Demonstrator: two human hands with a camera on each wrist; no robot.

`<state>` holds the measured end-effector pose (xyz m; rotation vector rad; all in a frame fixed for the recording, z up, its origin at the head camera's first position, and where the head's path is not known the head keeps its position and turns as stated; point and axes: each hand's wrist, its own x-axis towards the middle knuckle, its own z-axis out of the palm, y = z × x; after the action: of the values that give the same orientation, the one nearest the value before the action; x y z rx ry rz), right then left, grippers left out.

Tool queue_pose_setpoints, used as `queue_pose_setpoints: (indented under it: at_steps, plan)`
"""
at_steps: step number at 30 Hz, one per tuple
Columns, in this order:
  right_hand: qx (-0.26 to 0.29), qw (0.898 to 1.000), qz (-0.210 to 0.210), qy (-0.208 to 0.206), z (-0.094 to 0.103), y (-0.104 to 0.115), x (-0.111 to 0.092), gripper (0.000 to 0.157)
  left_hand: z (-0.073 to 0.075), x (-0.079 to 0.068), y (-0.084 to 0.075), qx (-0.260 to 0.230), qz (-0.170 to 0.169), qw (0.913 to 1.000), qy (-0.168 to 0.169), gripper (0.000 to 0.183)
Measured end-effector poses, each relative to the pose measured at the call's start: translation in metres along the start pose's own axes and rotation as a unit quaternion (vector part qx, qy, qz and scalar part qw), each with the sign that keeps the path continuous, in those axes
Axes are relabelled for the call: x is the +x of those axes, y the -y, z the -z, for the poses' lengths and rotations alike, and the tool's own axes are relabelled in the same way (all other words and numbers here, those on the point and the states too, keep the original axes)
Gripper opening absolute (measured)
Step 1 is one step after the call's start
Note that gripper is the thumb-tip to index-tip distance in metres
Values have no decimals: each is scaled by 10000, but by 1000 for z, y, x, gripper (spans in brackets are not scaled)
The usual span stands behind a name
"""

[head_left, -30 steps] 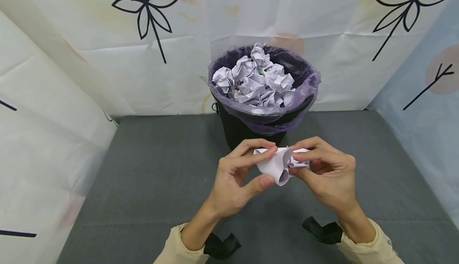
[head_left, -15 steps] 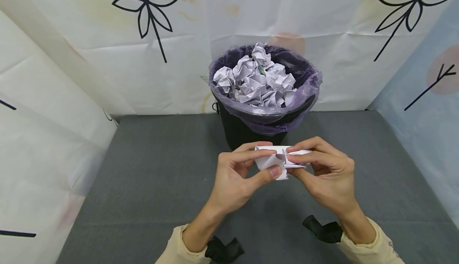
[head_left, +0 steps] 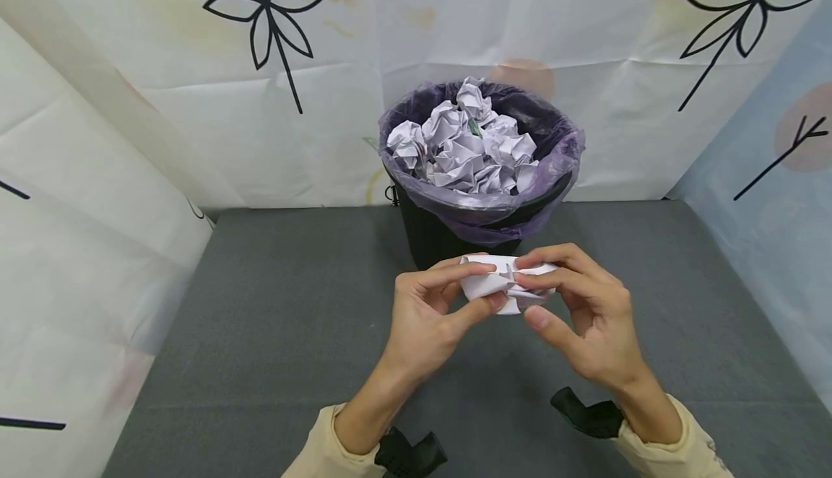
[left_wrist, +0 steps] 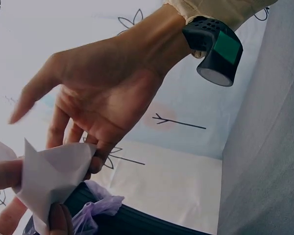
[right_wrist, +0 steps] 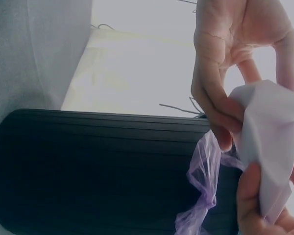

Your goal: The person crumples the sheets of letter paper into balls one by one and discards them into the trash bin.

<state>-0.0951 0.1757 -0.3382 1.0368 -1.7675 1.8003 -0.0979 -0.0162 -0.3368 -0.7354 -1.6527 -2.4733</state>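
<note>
A partly crumpled white sheet of paper (head_left: 482, 287) is between my two hands, just in front of the bin in the head view. My left hand (head_left: 424, 324) pinches its left side, thumb below and fingers above. The bent fingers of my right hand (head_left: 599, 323) hold the other side, while the right thumb stands off below the edge. That raised thumb also shows in the left wrist view, over the folded paper (left_wrist: 59, 171). Pointed folds and creases run across the paper (right_wrist: 270, 132) in the right wrist view.
Behind the hands stands a black bin (head_left: 425, 229) with a purple plastic liner (head_left: 559, 167). Several crumpled paper balls (head_left: 458, 157) fill its mouth. Patterned white cloth walls (head_left: 325, 138) surround the dark grey tabletop (head_left: 273, 305).
The paper has been folded inward into a flatter, more compact bundle, slightly higher in view. My left thumb has pushed in under it; my right thumb has come away from its lower edge.
</note>
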Motion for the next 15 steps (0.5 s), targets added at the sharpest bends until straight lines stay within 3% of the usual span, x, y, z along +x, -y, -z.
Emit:
queue_pose_setpoints:
  at_steps: [9, 15]
  plan:
    - [-485, 9958, -611, -472, -9, 4, 3, 35, -4, -1, 4, 279, -69, 9995, -106, 27]
    - [-843, 9889, -950, -770, -14, 7, 5, 19, -4, -2, 6, 470, -219, 9986, -138, 29]
